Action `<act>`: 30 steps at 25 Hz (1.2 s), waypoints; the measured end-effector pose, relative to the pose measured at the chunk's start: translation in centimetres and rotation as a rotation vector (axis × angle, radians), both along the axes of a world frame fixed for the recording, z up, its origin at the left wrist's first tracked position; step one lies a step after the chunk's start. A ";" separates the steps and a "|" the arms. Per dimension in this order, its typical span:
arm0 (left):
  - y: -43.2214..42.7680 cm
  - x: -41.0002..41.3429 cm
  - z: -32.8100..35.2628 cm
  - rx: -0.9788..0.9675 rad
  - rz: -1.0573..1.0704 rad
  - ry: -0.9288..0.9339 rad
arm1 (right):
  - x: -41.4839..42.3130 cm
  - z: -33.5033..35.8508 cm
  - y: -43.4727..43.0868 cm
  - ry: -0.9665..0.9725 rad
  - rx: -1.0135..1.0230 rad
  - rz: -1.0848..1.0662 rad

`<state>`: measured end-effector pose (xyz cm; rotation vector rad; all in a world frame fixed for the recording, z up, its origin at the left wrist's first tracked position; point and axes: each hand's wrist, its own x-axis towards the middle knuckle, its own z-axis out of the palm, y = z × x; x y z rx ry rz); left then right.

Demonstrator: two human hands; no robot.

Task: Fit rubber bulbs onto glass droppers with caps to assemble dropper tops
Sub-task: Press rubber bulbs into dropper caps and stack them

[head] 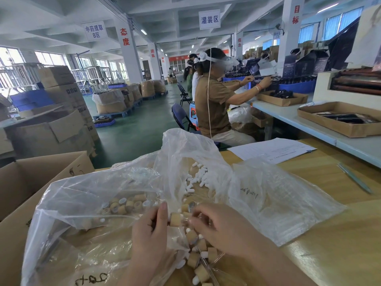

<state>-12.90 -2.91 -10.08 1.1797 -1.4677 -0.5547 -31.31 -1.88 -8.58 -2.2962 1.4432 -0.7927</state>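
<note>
Left hand (150,232) pinches the tan cap (175,219), and right hand (221,229) pinches its other end, just before the clear plastic bag (268,199) — white rubber bulbs (199,177) heaped inside that bag.

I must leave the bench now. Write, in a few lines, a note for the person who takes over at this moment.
Left hand: grips the capped dropper by its cap. Right hand: pinches its other end. Whether its bulb is seated cannot be seen.
Loose bulbs lie in the middle bag; loose caps in the left bag.
Done: a small heap of assembled tops near the wrists.
Left: many caps and bulbs to assemble.
</note>
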 end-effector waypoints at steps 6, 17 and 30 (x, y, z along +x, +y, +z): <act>-0.5 0.0 -0.7 -0.024 0.051 -0.057 | -0.5 0.1 -0.4 -0.047 -0.021 -0.059; -0.8 0.5 -0.8 -0.035 0.035 -0.051 | -0.5 -0.6 -0.8 -0.113 -0.037 -0.064; -2.7 5.9 -0.8 0.587 0.562 -0.865 | -2.6 0.0 -2.1 -0.257 -0.221 -0.384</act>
